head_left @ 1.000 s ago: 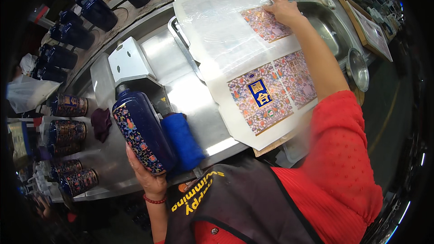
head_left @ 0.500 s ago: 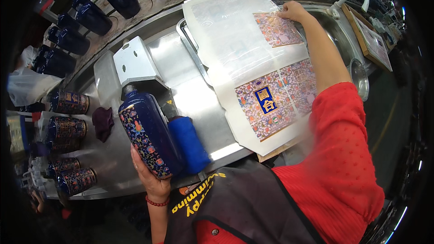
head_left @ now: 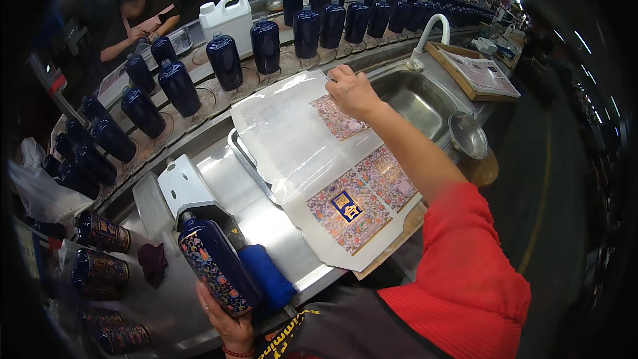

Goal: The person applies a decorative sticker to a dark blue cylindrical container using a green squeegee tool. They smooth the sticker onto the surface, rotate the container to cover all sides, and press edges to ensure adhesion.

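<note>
through the head view, i located the glossy dark-blue bottle lying tilted, neck at the white bottle rest, lower end grasped by the left hand. the floral decal sheet lay to its right, over the steel worktop. the right hand had shifted from extended to curled fingers at the upper floral panel; i could not tell whether they pinched it. i judged the panel not yet detached. the view had tilted up, exposing more undecorated blue bottles beyond.

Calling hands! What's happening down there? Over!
Left hand on blue bottle. Right hand at far edge of patterned sheet, grip unclear. Blue cloth beside bottle.
</note>
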A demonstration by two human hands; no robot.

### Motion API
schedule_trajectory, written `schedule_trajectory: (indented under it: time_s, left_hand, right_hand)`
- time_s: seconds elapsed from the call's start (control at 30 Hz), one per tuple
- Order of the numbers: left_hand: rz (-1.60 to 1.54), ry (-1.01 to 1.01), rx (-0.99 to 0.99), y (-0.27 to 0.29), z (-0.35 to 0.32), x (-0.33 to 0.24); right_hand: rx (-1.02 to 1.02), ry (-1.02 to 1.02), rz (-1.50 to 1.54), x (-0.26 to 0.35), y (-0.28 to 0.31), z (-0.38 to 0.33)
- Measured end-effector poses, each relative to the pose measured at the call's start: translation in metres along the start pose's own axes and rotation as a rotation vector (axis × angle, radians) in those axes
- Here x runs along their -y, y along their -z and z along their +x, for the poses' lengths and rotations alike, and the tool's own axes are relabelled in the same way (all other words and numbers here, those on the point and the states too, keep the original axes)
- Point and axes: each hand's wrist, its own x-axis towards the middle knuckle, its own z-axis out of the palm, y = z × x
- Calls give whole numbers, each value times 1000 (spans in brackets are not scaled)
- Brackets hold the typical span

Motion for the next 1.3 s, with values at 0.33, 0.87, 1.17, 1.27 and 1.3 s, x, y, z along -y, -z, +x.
schedule_trajectory:
  time_s: [0.33, 0.87, 1.17, 1.27, 1.3]
  left_hand:
    - [356, -97, 95, 22, 15, -28]
    - [126, -31, 65, 8, 2, -5]
    - [245, -52, 69, 11, 9, -8]
    - [201, -41, 64, 10, 7, -4]
    - [183, -42, 58, 9, 7, -3]
  right_hand:
    - [230, -491, 910, 1, 33, 68]
    - [197, -347, 138, 37, -54, 21]
    - [-31, -46, 241, 80, 41, 41]
    - [-51, 22, 294, 96, 72, 41]
    - [-47, 47, 316, 102, 81, 39]
